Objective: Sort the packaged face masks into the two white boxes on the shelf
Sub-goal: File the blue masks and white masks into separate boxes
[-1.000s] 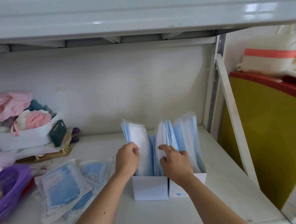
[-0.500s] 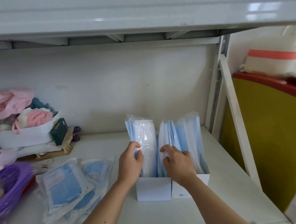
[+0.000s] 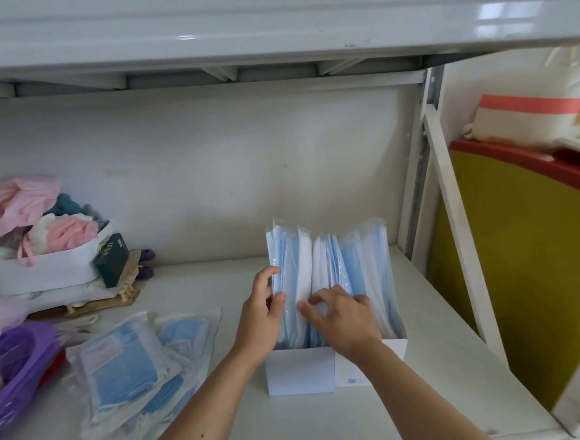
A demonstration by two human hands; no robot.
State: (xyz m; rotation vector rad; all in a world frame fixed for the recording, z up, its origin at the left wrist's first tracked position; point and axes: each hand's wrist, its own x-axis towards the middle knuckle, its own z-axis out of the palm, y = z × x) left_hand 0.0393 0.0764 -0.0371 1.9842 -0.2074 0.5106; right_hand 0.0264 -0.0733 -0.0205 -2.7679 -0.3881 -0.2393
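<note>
Two white boxes stand side by side on the shelf: the left box (image 3: 300, 371) and the right box (image 3: 394, 347). Both hold upright blue packaged masks. My left hand (image 3: 263, 307) grips the left edge of the mask bundle (image 3: 289, 257) standing in the left box. My right hand (image 3: 340, 318) lies with curled fingers on the packs between the two bundles, pressing against the masks of the right box (image 3: 364, 259). Several more packaged masks (image 3: 127, 370) lie flat in a loose pile on the shelf to the left.
A white tub of pink and white cloth items (image 3: 38, 264) and a dark green small box (image 3: 112, 259) sit at the back left. A purple basin (image 3: 7, 372) is at the near left. The shelf post (image 3: 418, 180) and a yellow panel (image 3: 518, 270) stand to the right.
The left bundle has been pulled upright and closer to the right bundle, so the gap between them has closed. My left hand shifted to the bundle's left edge; my right hand moved slightly left.
</note>
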